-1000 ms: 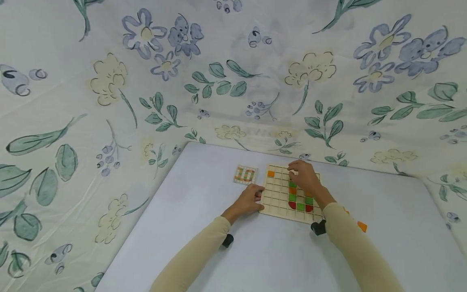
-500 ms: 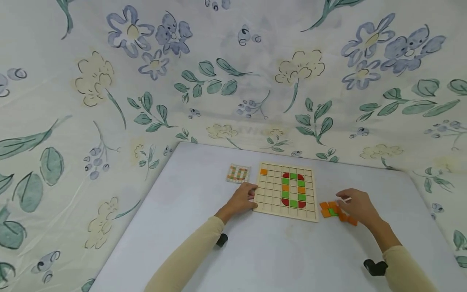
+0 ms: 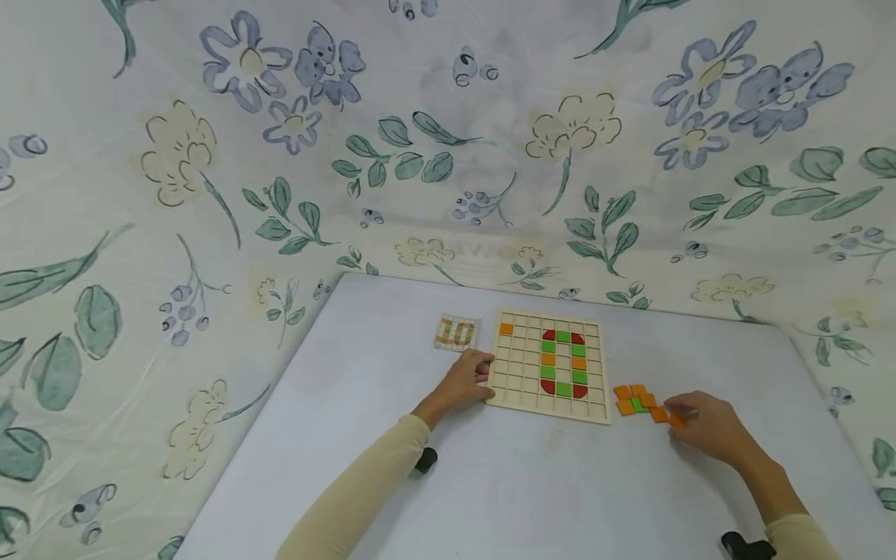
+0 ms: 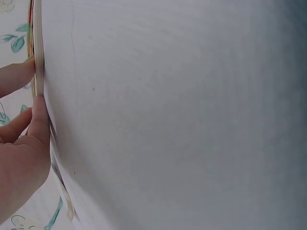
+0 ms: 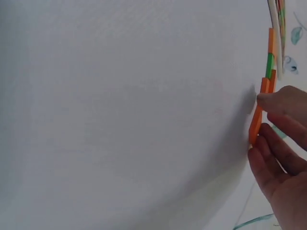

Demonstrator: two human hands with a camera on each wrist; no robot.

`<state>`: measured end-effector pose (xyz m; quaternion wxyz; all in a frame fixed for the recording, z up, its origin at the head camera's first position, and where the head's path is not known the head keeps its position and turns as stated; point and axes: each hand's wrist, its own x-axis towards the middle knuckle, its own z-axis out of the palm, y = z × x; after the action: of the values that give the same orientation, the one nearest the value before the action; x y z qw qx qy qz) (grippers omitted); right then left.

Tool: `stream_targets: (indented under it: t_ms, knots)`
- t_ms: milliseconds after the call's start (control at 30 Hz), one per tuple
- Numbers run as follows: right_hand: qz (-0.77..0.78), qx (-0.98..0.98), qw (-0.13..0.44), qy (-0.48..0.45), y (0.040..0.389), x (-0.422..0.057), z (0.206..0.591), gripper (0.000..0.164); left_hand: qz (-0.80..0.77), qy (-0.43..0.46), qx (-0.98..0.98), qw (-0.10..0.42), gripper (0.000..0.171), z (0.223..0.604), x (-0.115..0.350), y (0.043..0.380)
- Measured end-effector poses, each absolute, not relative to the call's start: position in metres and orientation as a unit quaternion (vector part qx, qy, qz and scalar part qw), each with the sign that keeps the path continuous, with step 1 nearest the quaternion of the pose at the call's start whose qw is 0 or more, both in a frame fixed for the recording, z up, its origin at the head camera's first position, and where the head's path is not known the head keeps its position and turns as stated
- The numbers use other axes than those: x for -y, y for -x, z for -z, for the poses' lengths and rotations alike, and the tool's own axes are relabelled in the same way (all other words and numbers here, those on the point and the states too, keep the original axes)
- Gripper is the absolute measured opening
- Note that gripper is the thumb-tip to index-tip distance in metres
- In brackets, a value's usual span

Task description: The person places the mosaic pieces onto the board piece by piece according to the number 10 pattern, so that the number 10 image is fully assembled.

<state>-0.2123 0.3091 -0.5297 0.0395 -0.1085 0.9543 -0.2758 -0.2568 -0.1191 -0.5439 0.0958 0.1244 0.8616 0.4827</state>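
Note:
In the head view a square wooden grid board (image 3: 521,373) lies on the table. Red, green and orange tiles form an upright ring (image 3: 564,389) in its cells, and one orange tile (image 3: 506,329) sits near its upper left corner. My left hand (image 3: 458,385) holds the board's left edge, with the fingertips along the rim (image 4: 39,48) in the left wrist view. At the right, my right hand (image 3: 710,424) pinches an orange tile (image 5: 256,125) at the near end of a loose group of orange tiles (image 3: 625,407) and a green tile (image 3: 639,405).
A small patterned card (image 3: 457,332) with a coloured grid lies left of the board. The white table (image 3: 546,498) meets a floral cloth backdrop (image 3: 504,179) at the back. Dark wrist gear (image 3: 747,546) shows beside the right sleeve.
My right hand has left the board and moved right to the loose tiles, then down to the nearest orange one. The left hand stays at the board's edge. The head view has shifted slightly.

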Motion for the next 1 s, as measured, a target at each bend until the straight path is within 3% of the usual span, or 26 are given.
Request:
stream_targets:
  t_ms: [333,567,800,1000]
  knots:
    - [0.265,-0.960,0.040,0.078,0.209,-0.314,0.530,0.030,-0.478,-0.113,-0.865,0.101,0.062,0.544,0.117,0.257]
    - [0.264,-0.961,0.031,0.072,0.227,-0.307,0.526,0.032,-0.482,-0.120,-0.862,0.097,0.063,0.541,0.119,0.256]
    - [0.303,-0.949,0.021,0.089,0.276,-0.255,0.514,0.037,-0.488,-0.113,-0.860,0.093,0.062,0.541,0.123,0.255]
    - [0.319,-0.931,0.014,0.178,0.310,-0.189,0.511,0.036,-0.486,-0.112,-0.861,0.097,0.062,0.545,0.119,0.257]
